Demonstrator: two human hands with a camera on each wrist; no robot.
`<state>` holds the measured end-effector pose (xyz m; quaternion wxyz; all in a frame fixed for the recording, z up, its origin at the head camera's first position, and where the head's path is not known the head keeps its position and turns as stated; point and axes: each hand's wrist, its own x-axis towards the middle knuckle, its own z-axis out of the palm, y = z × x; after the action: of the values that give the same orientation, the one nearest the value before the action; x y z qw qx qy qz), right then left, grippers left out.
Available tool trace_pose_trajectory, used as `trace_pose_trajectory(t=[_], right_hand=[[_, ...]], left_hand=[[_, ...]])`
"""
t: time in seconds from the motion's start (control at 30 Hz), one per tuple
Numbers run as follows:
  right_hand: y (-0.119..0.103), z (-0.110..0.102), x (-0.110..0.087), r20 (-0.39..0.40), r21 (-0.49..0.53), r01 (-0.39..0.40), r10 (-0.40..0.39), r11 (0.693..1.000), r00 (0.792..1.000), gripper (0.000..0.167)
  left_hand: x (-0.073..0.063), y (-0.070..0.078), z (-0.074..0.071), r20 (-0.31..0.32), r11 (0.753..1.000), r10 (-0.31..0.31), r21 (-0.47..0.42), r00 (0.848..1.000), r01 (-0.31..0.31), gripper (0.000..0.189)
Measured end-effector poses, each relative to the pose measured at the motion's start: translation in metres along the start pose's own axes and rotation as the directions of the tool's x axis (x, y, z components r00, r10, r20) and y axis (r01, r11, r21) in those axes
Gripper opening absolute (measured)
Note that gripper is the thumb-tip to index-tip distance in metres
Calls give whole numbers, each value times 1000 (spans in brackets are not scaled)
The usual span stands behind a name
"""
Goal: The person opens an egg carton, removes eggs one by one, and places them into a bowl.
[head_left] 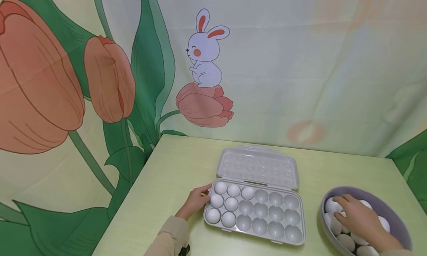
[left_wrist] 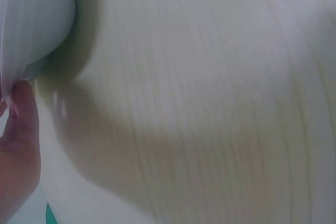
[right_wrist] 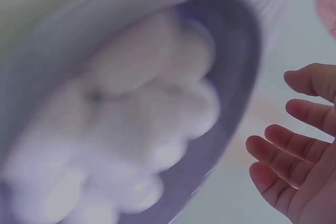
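Observation:
A light grey egg carton (head_left: 252, 211) lies on the table with its lid (head_left: 257, 166) folded back behind it. White eggs (head_left: 231, 204) fill cups at its left: three in the far row, two in each nearer row. My left hand (head_left: 196, 202) grips the carton's left edge; its fingertips also show at the rim in the left wrist view. At the right, a purple bowl (head_left: 398, 220) contains several eggs (head_left: 346, 242). Over these eggs is my right hand (head_left: 360, 217). In the right wrist view, its fingers (right_wrist: 304, 142) are loosely spread, holding nothing.
The pale yellow-green table (head_left: 180, 163) ends at the back against a hanging cloth (head_left: 267, 63) printed with tulips and a rabbit. Between carton and bowl lies a narrow strip of tabletop. The bowl stands close to the table's right side.

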<state>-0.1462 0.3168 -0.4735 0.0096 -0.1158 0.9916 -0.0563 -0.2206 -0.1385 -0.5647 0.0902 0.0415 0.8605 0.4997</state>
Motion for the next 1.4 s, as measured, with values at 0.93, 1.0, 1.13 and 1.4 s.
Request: trace_pose_trajectory(t=[0.93,1.0,1.13,1.4], right_hand=[[-152,75,122,-111,315,297,-276,901,955,44],[-157,78,124,-98,311,280,-262,908,960,45],[-164,83,128,-50,312,212,-207,926,977,48],[-172,95,131,-53,301,169,-160,939,986,45]], left_hand=[[-1,2,-3,10,999,2,-39,1000,-1,52],[-1,2,-4,11,999,3,-36,1000,-3,52],[-2,2,-4,11,999,4,-36,1000,-4,52],[-2,0,-3,14,999,2,-35,1000,-2,52]])
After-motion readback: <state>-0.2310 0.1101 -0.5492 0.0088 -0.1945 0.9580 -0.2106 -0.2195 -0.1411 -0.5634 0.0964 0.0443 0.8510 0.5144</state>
